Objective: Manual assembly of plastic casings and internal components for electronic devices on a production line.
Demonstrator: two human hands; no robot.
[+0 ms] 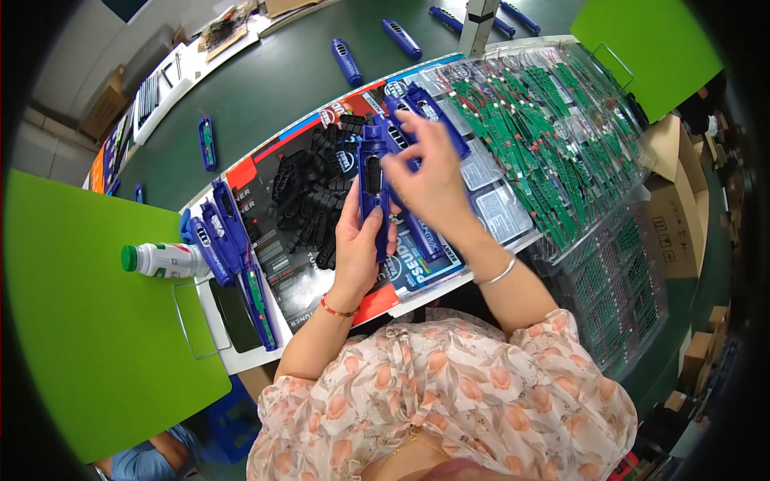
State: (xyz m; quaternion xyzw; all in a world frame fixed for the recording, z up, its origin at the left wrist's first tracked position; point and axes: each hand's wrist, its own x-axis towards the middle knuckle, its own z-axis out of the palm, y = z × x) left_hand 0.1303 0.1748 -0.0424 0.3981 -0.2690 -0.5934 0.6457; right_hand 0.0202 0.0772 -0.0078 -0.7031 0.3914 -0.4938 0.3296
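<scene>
My left hand (358, 244) is closed around a long blue plastic housing shell (372, 200), held upright with its hollow inner side showing and the thumb pressed on its lower part. Just right of the shell, my right hand (433, 172) hovers with its fingers apart and slightly blurred; nothing shows between them. Beneath that hand, more blue housings (425, 239) lie on the printed sheets, partly covered by it. To the left of the shell is a heap of small black plastic parts (309, 188).
Green circuit boards (545, 136) with wires fill a clear tray at right. Blue housings (233, 248), some holding boards, lie at left beside a white bottle (164, 260) with a green cap. Green panels (104, 321) flank the bench; a metal post (479, 28) rises at the back.
</scene>
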